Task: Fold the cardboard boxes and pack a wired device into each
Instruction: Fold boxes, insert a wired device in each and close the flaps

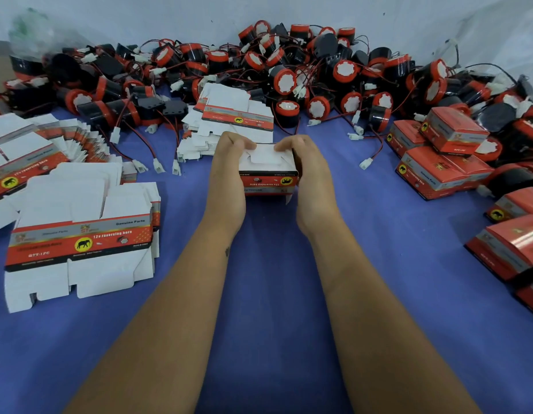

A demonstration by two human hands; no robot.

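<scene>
You've got both hands clamped on one box (268,171) mid-bench, left hand (229,171) and right hand (311,174) pressing its white end flaps shut. Looks like early days: a few finished boxes (447,150) on your right, but flat blanks (80,243) and a huge pile of wired horns (289,76) remain.

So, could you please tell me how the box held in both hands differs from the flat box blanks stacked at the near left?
The red-and-white cardboard box is folded up into a block; the flat cardboard blanks lie unfolded. The box's print reads upside down to the camera, the blanks' upright. The left hand and right hand grip the box; the blanks lie untouched on the blue cloth. Both share the elephant logo.
</scene>
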